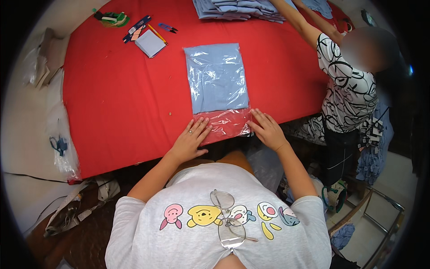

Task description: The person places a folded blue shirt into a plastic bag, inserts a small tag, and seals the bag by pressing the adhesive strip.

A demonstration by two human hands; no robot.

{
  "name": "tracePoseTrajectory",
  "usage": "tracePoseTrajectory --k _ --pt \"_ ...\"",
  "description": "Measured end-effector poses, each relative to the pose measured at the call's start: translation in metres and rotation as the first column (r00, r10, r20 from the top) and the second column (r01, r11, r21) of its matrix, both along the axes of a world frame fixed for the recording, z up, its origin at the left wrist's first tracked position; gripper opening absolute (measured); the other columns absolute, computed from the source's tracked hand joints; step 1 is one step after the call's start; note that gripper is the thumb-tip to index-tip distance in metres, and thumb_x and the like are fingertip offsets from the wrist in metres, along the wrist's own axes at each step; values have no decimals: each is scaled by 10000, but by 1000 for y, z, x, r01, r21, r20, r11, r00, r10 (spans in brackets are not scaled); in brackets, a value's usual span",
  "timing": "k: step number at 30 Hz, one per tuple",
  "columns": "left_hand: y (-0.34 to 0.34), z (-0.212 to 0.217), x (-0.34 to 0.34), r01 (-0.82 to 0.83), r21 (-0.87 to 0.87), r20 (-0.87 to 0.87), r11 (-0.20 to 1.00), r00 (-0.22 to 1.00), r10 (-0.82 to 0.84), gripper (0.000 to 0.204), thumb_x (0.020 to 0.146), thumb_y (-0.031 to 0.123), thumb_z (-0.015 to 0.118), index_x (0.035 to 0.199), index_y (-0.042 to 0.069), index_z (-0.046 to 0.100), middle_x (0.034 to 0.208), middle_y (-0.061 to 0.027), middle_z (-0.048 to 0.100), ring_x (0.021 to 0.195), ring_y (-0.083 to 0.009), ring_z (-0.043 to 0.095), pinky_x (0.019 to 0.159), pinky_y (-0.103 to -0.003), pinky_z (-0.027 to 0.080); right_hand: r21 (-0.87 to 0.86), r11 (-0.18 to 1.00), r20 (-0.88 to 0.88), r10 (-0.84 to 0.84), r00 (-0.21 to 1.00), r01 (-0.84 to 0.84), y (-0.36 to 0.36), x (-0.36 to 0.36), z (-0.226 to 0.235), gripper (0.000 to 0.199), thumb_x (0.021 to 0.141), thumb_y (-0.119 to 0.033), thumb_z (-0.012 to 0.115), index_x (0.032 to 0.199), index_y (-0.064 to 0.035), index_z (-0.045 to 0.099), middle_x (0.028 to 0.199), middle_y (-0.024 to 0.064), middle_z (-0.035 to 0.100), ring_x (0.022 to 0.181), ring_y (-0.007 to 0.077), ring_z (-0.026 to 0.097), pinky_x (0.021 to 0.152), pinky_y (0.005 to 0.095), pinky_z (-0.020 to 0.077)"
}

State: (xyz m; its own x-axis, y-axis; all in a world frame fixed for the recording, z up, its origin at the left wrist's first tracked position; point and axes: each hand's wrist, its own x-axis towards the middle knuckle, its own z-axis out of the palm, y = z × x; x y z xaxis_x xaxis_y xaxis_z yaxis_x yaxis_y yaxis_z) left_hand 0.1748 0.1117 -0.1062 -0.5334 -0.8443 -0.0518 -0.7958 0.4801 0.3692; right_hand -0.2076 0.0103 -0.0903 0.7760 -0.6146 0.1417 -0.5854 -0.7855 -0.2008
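A folded light-blue garment (218, 78) lies flat inside a clear plastic bag (222, 123) on the red-covered table. The bag's unfilled end points toward me and reaches the table's near edge. My left hand (193, 138) rests on the left side of that loose plastic, fingers stretched out and a ring on one of them. At the bag's lower right corner, my right hand (269, 130) lies with its fingers extended, touching the plastic's edge. Neither hand grips anything.
Stacked blue garments (242, 9) sit at the far edge, where a co-worker (349, 80) reaches in from the right. A notepad (150, 43), a pencil (158, 35), blue snips (168, 28) and a green tape roll (112, 19) lie far left. Plastic bags (67, 148) hang by the left edge.
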Motion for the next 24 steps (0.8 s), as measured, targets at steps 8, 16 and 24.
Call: tracePoseTrajectory --k 8,16,24 --pt "35 -30 4 -88 -277 -63 957 995 73 548 1031 216 693 1561 130 589 1644 -78 556 1562 -242 474 1333 -544 273 259 960 185 -157 970 105 15 10 -13 141 1014 -128 693 1133 -66 736 1471 101 706 1460 289 596 1154 474 475" --pt "11 0 1 -430 -4 -386 903 834 395 208 1079 183 660 1218 85 779 1278 -128 758 1156 -289 722 1158 -513 469 467 854 301 -399 866 231 0 27 -4 123 1030 -96 688 1121 -28 733 1283 130 782 1215 325 720 1058 433 527" --pt "-61 7 1 -605 263 -678 752 438 590 245 1103 215 642 1095 -4 751 933 -171 747 838 -310 729 822 -384 576 874 481 476 -818 322 -68 -48 81 -44 131 1128 -148 619 1128 -33 682 987 112 788 924 112 723 819 282 568"
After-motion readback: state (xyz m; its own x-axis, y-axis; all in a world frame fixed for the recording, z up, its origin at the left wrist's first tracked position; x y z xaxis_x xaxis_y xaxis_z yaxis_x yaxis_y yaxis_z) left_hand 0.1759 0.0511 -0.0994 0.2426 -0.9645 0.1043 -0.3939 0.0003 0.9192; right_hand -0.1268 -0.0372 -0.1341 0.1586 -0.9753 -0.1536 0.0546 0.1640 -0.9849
